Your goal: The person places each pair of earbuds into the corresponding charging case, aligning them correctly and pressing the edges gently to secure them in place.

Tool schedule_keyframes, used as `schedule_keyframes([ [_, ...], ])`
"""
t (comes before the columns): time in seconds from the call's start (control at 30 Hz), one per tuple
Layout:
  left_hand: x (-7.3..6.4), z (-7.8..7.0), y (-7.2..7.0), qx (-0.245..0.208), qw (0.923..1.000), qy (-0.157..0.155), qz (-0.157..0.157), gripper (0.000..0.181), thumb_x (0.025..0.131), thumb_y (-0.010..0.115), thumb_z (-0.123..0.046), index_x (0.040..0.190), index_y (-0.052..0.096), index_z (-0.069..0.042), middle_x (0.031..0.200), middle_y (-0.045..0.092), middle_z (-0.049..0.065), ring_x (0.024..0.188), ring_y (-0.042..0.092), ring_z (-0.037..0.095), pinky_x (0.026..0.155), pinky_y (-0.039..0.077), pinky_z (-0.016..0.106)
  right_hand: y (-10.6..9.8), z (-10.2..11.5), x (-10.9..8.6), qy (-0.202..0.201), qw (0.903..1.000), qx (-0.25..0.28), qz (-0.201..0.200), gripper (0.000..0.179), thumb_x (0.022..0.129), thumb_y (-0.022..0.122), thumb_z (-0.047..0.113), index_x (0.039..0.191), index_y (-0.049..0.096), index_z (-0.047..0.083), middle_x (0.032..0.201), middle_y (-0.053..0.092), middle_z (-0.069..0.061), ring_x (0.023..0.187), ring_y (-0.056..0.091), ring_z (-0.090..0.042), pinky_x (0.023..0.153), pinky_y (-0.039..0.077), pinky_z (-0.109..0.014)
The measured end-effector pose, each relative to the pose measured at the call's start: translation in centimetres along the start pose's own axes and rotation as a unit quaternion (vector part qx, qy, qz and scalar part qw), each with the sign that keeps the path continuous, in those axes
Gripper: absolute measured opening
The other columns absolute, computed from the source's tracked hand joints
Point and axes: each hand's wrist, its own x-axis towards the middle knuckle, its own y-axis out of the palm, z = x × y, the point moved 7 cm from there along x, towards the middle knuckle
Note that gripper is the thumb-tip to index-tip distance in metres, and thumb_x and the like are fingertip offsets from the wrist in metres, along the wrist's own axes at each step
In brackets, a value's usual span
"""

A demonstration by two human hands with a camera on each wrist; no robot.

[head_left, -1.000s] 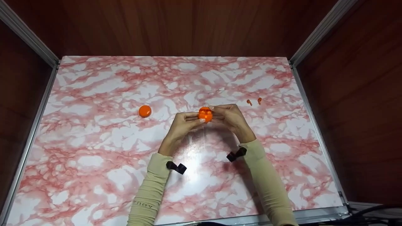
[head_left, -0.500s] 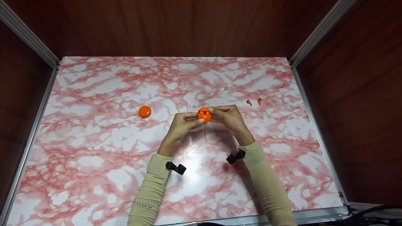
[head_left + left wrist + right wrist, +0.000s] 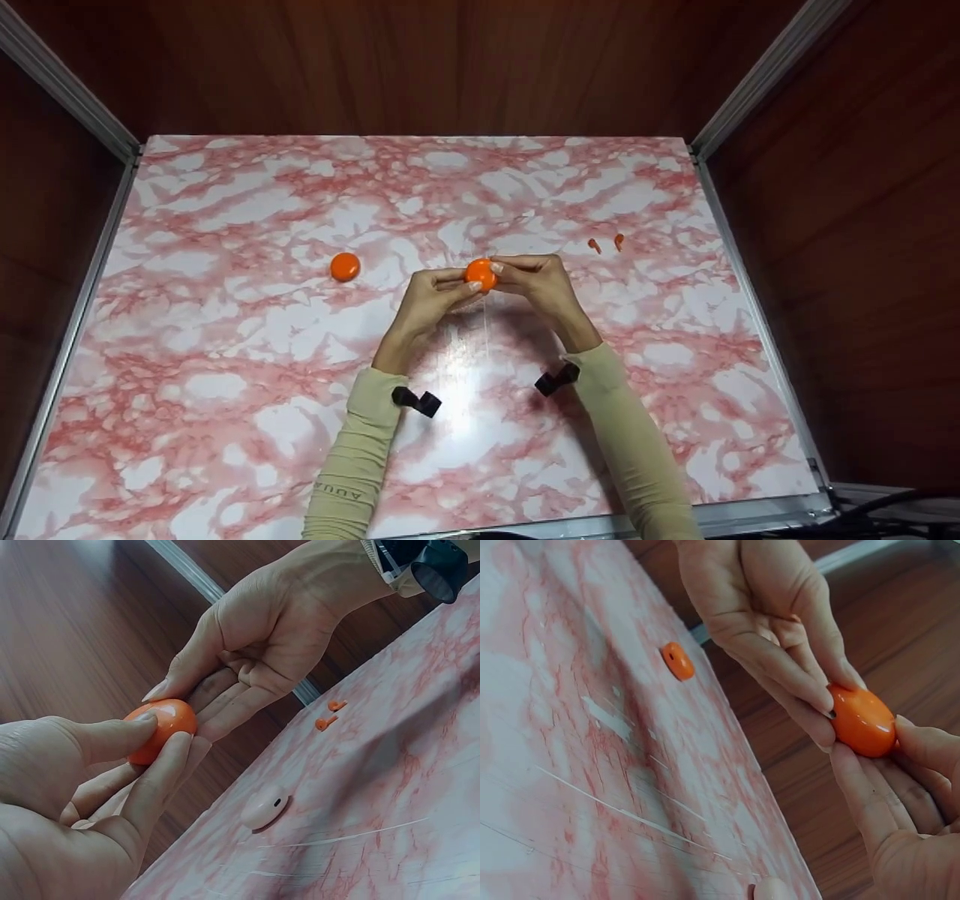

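Observation:
Between both hands, above the table, is a round glossy orange earbud case, its lid now down. My left hand pinches it from the left, thumb on the near face and fingers behind. From the right, my right hand grips the same case with thumb and fingers. In the right wrist view the orange case shows a small dark slot beside the left fingertips. Two loose orange earbuds lie on the table to the right. A second orange case rests to the left.
A pale pinkish case with a dark slot lies on the table under the hands, hidden in the head view. The marbled red-and-white tabletop is bordered by metal rails and dark wood panels. Black cables run at the front right corner.
The held case's lid, raised one second ago with its inside showing, has been swung down by the right fingers. Both hands have drifted slightly left with it.

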Motion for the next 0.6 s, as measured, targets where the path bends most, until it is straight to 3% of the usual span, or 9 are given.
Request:
schedule_keyframes([
  [0.3,0.1,-0.2,-0.6,0.007,0.9996,0.01,-0.027,0.038,0.097,0.069,0.006,0.134,0.064,0.014,0.124,0.073,0.03,0.094,0.079,0.013,0.089,0.066,0.025,0.1,-0.1,0.1,0.005,0.9997,-0.017,-0.016,0.039,0.095,0.076,0.002,0.13,0.067,-0.013,0.122,0.076,-0.022,0.098,0.08,-0.02,0.091,0.067,-0.033],
  [0.53,0.2,0.0,-1.5,-0.028,0.9971,0.0,-0.07,0.039,0.095,0.071,0.007,0.133,0.064,0.008,0.1,0.079,0.015,0.087,0.08,0.016,0.106,0.058,0.051,1.1,-0.7,0.8,0.001,0.9997,-0.009,-0.021,0.043,0.097,0.073,-0.001,0.134,0.061,-0.017,0.128,0.072,-0.027,0.099,0.08,-0.018,0.092,0.066,-0.032],
  [0.6,0.3,0.2,-1.9,-0.031,0.9961,-0.007,-0.082,0.037,0.095,0.072,0.006,0.131,0.064,0.008,0.097,0.079,0.012,0.086,0.08,0.016,0.108,0.055,0.052,1.4,-1.0,1.0,0.003,0.9996,-0.004,-0.029,0.043,0.096,0.073,-0.001,0.134,0.061,-0.016,0.127,0.073,-0.027,0.098,0.08,-0.018,0.091,0.066,-0.031],
])
